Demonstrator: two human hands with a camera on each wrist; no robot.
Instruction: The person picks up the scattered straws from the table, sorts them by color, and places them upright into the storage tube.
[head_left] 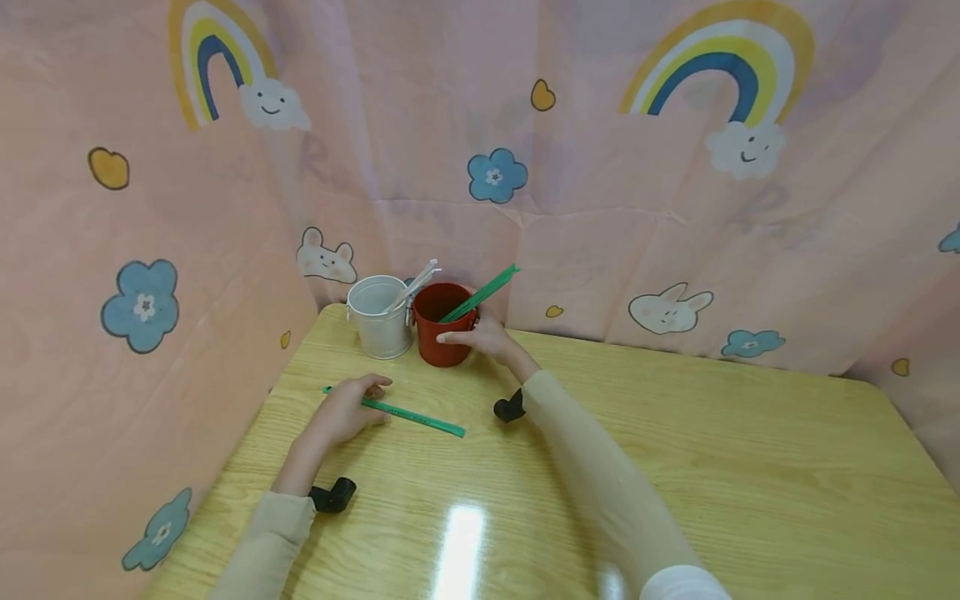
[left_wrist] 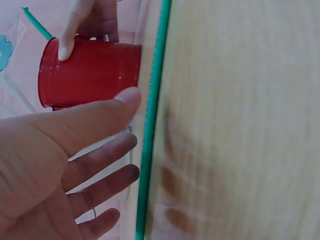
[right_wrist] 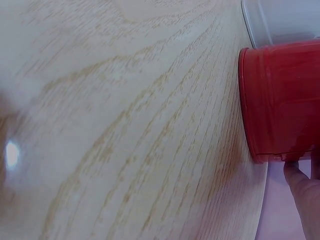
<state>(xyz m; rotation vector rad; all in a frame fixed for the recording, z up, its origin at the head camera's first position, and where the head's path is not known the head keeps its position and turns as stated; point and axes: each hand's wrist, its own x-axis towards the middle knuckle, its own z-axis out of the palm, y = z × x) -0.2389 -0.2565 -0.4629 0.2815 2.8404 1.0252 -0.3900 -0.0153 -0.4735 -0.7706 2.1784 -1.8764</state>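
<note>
On the table lies a long green wrapped straw [head_left: 420, 417], with my left hand [head_left: 347, 410] over its left part. In the left wrist view, the thumb and fingers of that hand are spread loosely beside the straw [left_wrist: 153, 100] without curling round it. My right hand [head_left: 489, 335] grips the right side of a small red bucket [head_left: 442, 343], thumb on its front and fingers around the side. More green straw [head_left: 491, 287] leans out of this upright bucket. The right wrist view shows the red bucket [right_wrist: 285, 100] and a few fingertips [right_wrist: 300, 182] against it.
Left of the red bucket stands a white bucket [head_left: 381, 332], with white wrapped straws [head_left: 416, 283] leaning from it. A pink patterned curtain [head_left: 577, 250] hangs behind and left of the wooden table [head_left: 712, 450]. Black wrist devices [head_left: 333, 496] sit by both wrists.
</note>
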